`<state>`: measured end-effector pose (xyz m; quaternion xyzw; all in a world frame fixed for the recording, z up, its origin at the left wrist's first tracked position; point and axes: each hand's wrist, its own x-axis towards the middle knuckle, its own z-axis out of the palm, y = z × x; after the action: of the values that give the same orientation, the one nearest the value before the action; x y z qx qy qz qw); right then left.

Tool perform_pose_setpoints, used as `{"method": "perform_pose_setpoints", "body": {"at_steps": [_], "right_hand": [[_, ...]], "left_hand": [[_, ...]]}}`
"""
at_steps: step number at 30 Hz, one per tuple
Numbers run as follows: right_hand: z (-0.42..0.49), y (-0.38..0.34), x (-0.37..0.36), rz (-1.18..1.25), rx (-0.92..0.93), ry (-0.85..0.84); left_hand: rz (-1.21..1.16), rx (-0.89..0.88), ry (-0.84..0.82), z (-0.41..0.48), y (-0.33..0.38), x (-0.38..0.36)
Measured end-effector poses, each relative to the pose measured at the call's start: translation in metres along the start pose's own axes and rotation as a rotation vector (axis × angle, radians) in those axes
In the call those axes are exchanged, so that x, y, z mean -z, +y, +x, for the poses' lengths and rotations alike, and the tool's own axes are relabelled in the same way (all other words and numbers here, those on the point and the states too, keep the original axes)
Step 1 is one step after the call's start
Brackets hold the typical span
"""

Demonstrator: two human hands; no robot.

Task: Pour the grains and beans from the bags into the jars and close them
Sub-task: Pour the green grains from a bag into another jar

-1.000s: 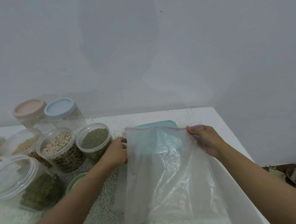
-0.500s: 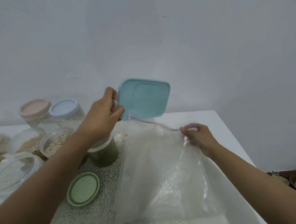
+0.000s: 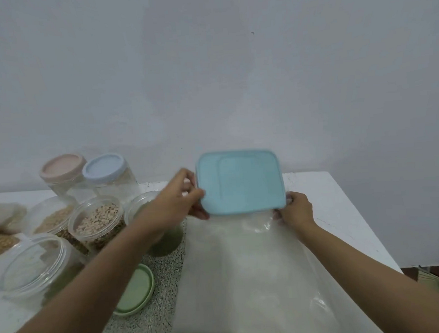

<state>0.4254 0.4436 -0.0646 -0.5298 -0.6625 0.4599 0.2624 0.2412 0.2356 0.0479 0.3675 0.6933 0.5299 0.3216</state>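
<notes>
**Blue lid up between two hands**

The left hand (image 3: 179,197) has the blue lid (image 3: 241,181) by its left edge, thumb curled over the front and fingers tucked behind: a firm grip. The lid is held up off the tabletop (image 3: 337,211), its broad face tipped toward the camera, with the pale wall (image 3: 234,76) behind it.

On the other side, the right hand (image 3: 295,209) is curled at the lid's lower right corner. It pinches the top corner of the clear plastic bag (image 3: 244,272) right against the lid's rim. Whether those fingers clamp the lid too cannot be told. The bag spreads from just under the lid down toward the viewer, crinkled.

Left of the action, the jars. At the back, the pink-lidded jar (image 3: 61,174) and the blue-lidded jar (image 3: 107,172) stand side by side, both closed. In front of them are two open ones, the jar of brown grains (image 3: 50,218) and just beside it the jar of pale beans (image 3: 96,220). The jar of green beans (image 3: 166,243) is mostly hidden behind the left forearm.

Nearest the viewer sits a big clear jar (image 3: 33,267) with something green low inside. A round green lid (image 3: 136,290) lies flat on the tabletop, near the bag's left edge.
</notes>
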Motion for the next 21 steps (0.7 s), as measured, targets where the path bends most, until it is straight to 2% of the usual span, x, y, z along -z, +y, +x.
{"method": "perform_pose_setpoints", "body": {"at_steps": [3, 7, 10, 14, 17, 21], "right_hand": [[-0.001, 0.001, 0.006, -0.004, -0.017, 0.005], [0.001, 0.006, 0.013, -0.018, -0.037, -0.025], [-0.006, 0.001, 0.015, -0.156, 0.067, -0.002], [-0.022, -0.015, 0.017, -0.316, 0.335, 0.032], [-0.033, -0.03, 0.022, -0.367, 0.492, 0.043], [-0.048, -0.058, 0.02, -0.227, 0.531, -0.017]], "left_hand": [[-0.011, 0.154, -0.066, -0.004, -0.036, -0.012], [-0.041, 0.285, -0.072, -0.003, -0.065, -0.017], [-0.013, 0.348, -0.07, -0.002, -0.078, -0.019], [0.13, 0.324, -0.07, 0.002, -0.08, -0.02], [0.316, 0.292, -0.153, 0.0, -0.072, -0.013], [0.502, 0.211, -0.2, -0.014, -0.044, 0.0]]}}
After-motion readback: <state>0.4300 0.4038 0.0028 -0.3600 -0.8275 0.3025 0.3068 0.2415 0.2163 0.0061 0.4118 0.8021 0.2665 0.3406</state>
